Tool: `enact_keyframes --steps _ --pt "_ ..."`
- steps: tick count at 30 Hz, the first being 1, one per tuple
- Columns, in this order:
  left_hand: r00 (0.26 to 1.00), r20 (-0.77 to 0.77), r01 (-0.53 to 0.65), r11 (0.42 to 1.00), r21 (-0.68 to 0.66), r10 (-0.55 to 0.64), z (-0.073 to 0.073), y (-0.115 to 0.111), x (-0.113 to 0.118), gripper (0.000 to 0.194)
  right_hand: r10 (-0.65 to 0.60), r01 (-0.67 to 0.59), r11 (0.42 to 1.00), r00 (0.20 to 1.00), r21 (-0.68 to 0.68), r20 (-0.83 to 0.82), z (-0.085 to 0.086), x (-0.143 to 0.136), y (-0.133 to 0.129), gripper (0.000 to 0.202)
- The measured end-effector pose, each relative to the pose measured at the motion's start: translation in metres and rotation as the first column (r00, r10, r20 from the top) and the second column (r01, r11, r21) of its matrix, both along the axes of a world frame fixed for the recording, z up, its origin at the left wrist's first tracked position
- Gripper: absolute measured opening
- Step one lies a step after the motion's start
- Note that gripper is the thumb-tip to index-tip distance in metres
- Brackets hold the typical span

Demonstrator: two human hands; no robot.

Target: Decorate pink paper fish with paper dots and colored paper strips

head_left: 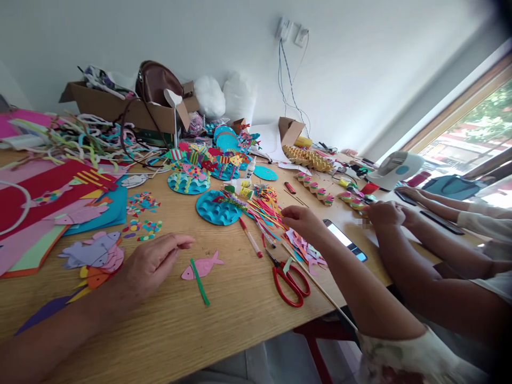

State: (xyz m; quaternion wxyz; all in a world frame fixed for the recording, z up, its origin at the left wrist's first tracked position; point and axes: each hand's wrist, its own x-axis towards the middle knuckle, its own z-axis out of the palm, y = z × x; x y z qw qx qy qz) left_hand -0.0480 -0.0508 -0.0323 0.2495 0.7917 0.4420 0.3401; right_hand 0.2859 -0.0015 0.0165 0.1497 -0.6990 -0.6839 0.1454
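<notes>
My left hand (154, 261) rests on the wooden table, its fingers loosely stretched out and holding nothing. Just right of it lies a pink paper fish (206, 266) with a green paper strip (200, 282) across it. Over the pile of coloured paper strips (268, 210) is my right hand (303, 221), fingers bent together as in a pinch; whatever is between the fingertips is too small to make out. Red-handled scissors (288, 280) lie below that hand, beside a red-capped pen (251, 238) and a thin wooden stick (316, 282).
Blue scalloped discs (218, 209) with paper fish stand mid-table. Fish cut-outs (94, 250) and coloured sheets (48, 208) cover the left. A phone (344, 240) lies right of my right forearm. Other people's hands (386, 214) work at the right. A cardboard box (120, 109) stands behind.
</notes>
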Motion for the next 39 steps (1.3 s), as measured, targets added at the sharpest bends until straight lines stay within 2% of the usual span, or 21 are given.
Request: enact_keyframes --steps 1,2,4,6,8,10,11,14,18,20,22,24,26,28,30,31,33,36,39 --pt "0.999 0.049 -0.006 0.998 -0.068 0.010 0.005 0.000 0.001 0.024 0.013 -0.013 1.000 0.998 -0.004 -0.067 0.003 -0.005 -0.010 0.024" --pt "0.995 0.102 -0.005 0.988 -0.154 0.020 0.010 -0.001 0.003 0.023 0.032 -0.037 0.999 0.960 -0.013 -0.279 0.006 -0.011 -0.021 0.021" --pt "0.975 0.217 0.031 0.941 -0.337 0.045 0.023 -0.001 0.009 0.026 0.054 -0.112 0.992 0.822 -0.067 -0.567 0.008 -0.027 -0.043 0.018" --pt "0.949 0.314 0.126 0.862 -0.491 0.040 0.033 -0.001 0.018 0.032 0.053 -0.203 0.970 0.717 -0.135 -0.695 0.006 -0.046 -0.062 0.016" --pt "0.914 0.404 0.234 0.757 -0.610 0.043 0.038 0.000 0.027 0.038 0.021 -0.262 0.946 0.634 -0.189 -0.773 0.000 -0.065 -0.076 0.016" --pt "0.878 0.478 0.329 0.676 -0.659 0.039 0.038 0.002 0.034 0.038 0.004 -0.331 0.916 0.574 -0.227 -0.819 -0.009 -0.081 -0.085 0.015" --pt "0.868 0.495 0.348 0.659 -0.667 0.043 0.037 0.003 0.037 0.036 -0.005 -0.355 0.902 0.557 -0.244 -0.831 -0.013 -0.088 -0.088 0.015" --pt "0.879 0.469 0.288 0.686 -0.668 0.087 0.032 0.006 0.043 0.026 -0.028 -0.399 0.873 0.533 -0.281 -0.846 -0.023 -0.099 -0.093 0.016" --pt "0.913 0.391 0.195 0.722 -0.664 0.113 0.031 0.012 0.043 0.020 -0.030 -0.438 0.854 0.495 -0.279 -0.868 -0.027 -0.100 -0.096 0.020" --pt "0.913 0.388 0.183 0.720 -0.670 0.128 0.031 0.014 0.041 0.018 -0.003 -0.451 0.862 0.453 -0.232 -0.892 -0.031 -0.099 -0.097 0.019" --pt "0.896 0.416 0.190 0.711 -0.677 0.158 0.031 0.015 0.040 0.018 0.066 -0.427 0.895 0.408 -0.126 -0.910 -0.039 -0.097 -0.098 0.018" --pt "0.870 0.457 0.215 0.691 -0.690 0.185 0.033 0.015 0.039 0.017 0.191 -0.337 0.941 0.434 0.037 -0.880 -0.049 -0.097 -0.098 0.020" --pt "0.850 0.490 0.252 0.665 -0.703 0.196 0.034 0.014 0.040 0.016 0.341 -0.247 0.939 0.571 0.240 -0.747 -0.058 -0.098 -0.098 0.031" --pt "0.841 0.505 0.280 0.643 -0.713 0.194 0.035 0.012 0.042 0.016 0.475 -0.256 0.862 0.709 0.438 -0.522 -0.062 -0.101 -0.098 0.038" --pt "0.842 0.508 0.292 0.639 -0.712 0.180 0.035 0.011 0.045 0.017 0.569 -0.331 0.752 0.763 0.571 -0.307 -0.060 -0.104 -0.099 0.036" --pt "0.846 0.504 0.290 0.643 -0.708 0.173 0.034 0.011 0.046 0.017 0.593 -0.360 0.708 0.771 0.608 -0.234 -0.058 -0.105 -0.099 0.033" --pt "0.860 0.487 0.277 0.660 -0.698 0.155 0.032 0.011 0.046 0.018 0.602 -0.382 0.665 0.783 0.641 -0.157 -0.053 -0.107 -0.100 0.025" --pt "0.892 0.434 0.241 0.682 -0.690 0.124 0.029 0.012 0.046 0.018 0.587 -0.388 0.659 0.801 0.644 -0.117 -0.050 -0.109 -0.101 0.023" --pt "0.908 0.398 0.205 0.695 -0.689 0.127 0.027 0.014 0.044 0.018 0.568 -0.419 0.667 0.821 0.616 -0.057 -0.055 -0.110 -0.103 0.036"
